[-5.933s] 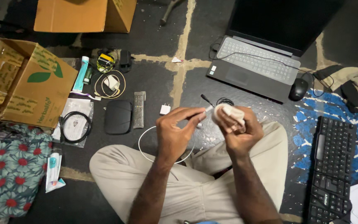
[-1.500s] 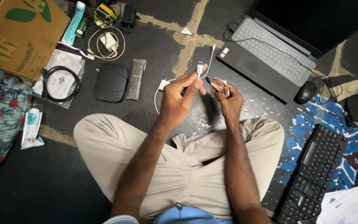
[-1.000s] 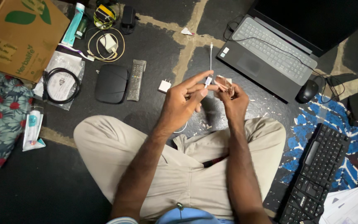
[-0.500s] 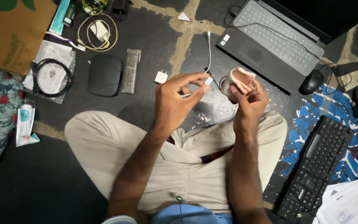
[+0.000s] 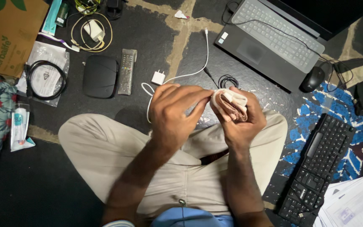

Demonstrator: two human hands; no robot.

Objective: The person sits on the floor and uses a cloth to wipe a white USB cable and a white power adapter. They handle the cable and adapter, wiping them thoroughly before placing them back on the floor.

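Gripping a wadded pale cloth [image 5: 230,104], the right hand [image 5: 241,122] is closed around it above the person's crossed legs. The left hand [image 5: 173,113] is curled, its fingertips meeting the cloth; a white cable [image 5: 188,75] runs out from under it, but whether those fingers actually pinch the cable end cannot be told from this view.

Placement, reckoned from the cloth:
- White cable: loops just left of the cloth, then trails away from the person, its far plug lying near the laptop [image 5: 274,44].
- Small white plug adapter [image 5: 158,77]: left, near the cable loop, not connected to it.
- Thin black coiled wire [image 5: 227,80]: just beyond the cloth, on the floor.
- Remote control [image 5: 126,71] and flat black box [image 5: 100,76]: further left, side by side.
- Bagged black cable [image 5: 43,75] and cardboard box [image 5: 9,33]: far left.
- Mouse [image 5: 313,79] and black keyboard [image 5: 316,162]: right.

Progress, as judged: cloth and cable are together at the hands, so the wiping looks under way; most of the cable lies loose on the floor, uncoiled and seemingly not yet handled.
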